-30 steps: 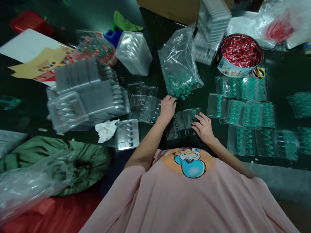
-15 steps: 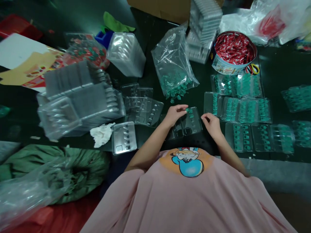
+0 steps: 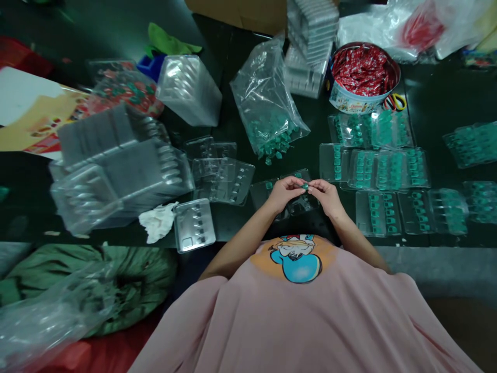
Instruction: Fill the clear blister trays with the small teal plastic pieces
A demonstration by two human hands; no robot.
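Note:
My left hand [image 3: 284, 195] and my right hand [image 3: 326, 196] meet over the near middle of the table. Their fingertips pinch a small green plastic piece [image 3: 305, 186] between them. Under the fingers lies a clear plastic blister tray [image 3: 298, 206], partly covered by my hands, with a green piece in its far end. A second clear tray [image 3: 258, 192] with a green piece in it sits to the left, half hidden by my left hand. Beyond my hands, a clear bag [image 3: 258, 77] spills loose green pieces [image 3: 276, 144] onto the table.
Trays filled with green pieces [image 3: 363, 171] lie in rows on the right. A round tin [image 3: 359, 105] of red packets and scissors [image 3: 398, 102] stand behind them. Stacked clear trays [image 3: 116, 155], a white crumpled tissue [image 3: 157, 223] and a single tray [image 3: 194, 225] are on the left.
My right hand has moved left from the tray's right edge to join my left hand. Both now grip one green piece above the tray. The view has shifted slightly.

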